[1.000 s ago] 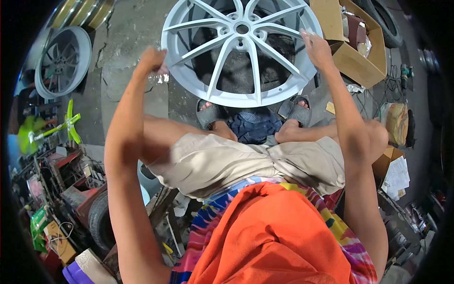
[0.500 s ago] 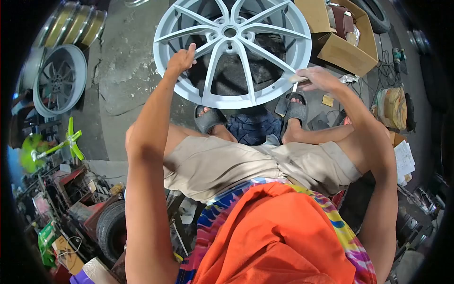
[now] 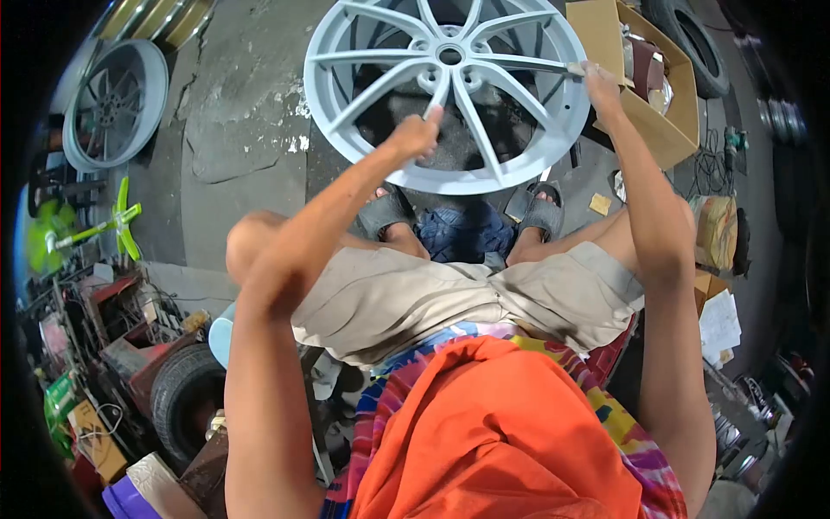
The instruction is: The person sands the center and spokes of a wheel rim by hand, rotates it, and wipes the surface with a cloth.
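Note:
A pale grey alloy wheel rim point(image 3: 462, 183) with several slim spokes lies face up between my feet. My left hand point(image 3: 415, 138) is closed around a lower spoke, the thumb side pointing up along it. Over at the rim's right edge is my right hand point(image 3: 601, 85). Its fingers pinch a small tan piece that looks like sandpaper point(image 3: 575, 68) against the outer end of a spoke. The underside of the wheel and the fingers beneath the spoke are hidden.
An open cardboard box point(image 3: 666, 130) stands close on the right, with a tyre point(image 3: 692, 43) behind it. Another wheel rim point(image 3: 117, 104) and a green fan point(image 3: 125, 216) are at the left. Dark cloth point(image 3: 462, 235) lies between my sandals; a yellowish square point(image 3: 600, 204) is on the floor.
My left hand has moved right and a little down, and the rim appears turned with it. My right hand has shifted up along the rim's right side. The view has shifted slightly.

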Available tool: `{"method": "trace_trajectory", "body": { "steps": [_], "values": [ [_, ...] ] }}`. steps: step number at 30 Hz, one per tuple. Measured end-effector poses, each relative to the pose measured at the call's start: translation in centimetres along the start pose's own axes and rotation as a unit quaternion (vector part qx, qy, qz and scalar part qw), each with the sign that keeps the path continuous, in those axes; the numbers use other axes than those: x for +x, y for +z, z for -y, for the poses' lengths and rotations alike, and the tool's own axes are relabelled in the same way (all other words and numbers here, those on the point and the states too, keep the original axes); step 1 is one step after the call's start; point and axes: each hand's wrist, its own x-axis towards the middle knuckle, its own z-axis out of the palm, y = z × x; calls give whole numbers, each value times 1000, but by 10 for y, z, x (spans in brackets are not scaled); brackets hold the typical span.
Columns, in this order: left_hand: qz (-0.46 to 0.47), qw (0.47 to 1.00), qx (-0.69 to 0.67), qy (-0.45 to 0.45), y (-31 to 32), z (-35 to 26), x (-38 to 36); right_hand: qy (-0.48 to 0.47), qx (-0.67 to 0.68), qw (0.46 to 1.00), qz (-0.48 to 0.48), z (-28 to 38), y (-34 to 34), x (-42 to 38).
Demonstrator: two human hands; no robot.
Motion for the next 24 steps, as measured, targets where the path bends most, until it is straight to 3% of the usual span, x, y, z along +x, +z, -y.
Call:
{"method": "trace_trajectory", "body": {
  "steps": [2,4,6,8,10,11,12,13,14,16,17,19,22,23,24],
  "values": [
    [47,982,182,26,2,1,8,-197,-201,959,-30,-23,5,27],
    [-60,868,459,178,-15,-24,-17,-245,-256,935,3,-15,6,7],
    [-134,877,397,235,-34,-53,-19,-242,-489,838,-15,-2,9,-30],
    [-249,860,347,278,-52,-62,-4,-248,-480,841,-16,-9,5,-45],
    [-303,808,391,320,-74,-56,13,-253,-479,841,10,17,-2,-69],
    [-300,816,405,282,-75,-53,15,-257,-482,837,15,28,-4,-78],
    [-297,823,419,244,-76,-48,17,-323,-414,851,6,39,-4,-87],
    [-300,825,415,238,-71,-43,17,-385,-340,858,-2,46,2,-91],
    [-282,832,418,232,-61,-35,21,-389,-338,857,2,49,13,-91],
    [-270,840,425,202,-42,-27,22,-515,-325,793,8,49,41,-85],
    [-261,849,414,202,-45,-27,20,-517,-321,793,9,51,58,-82],
    [-254,856,404,200,-57,-22,25,-578,-332,745,39,56,88,-70],
    [-237,857,380,254,-78,-3,29,-552,-425,716,31,52,107,-62],
    [-162,939,271,138,-81,-4,18,-573,-419,704,11,50,106,-65],
    [-81,985,150,18,-84,0,15,-576,-420,701,13,46,101,-68]
  ]
}}
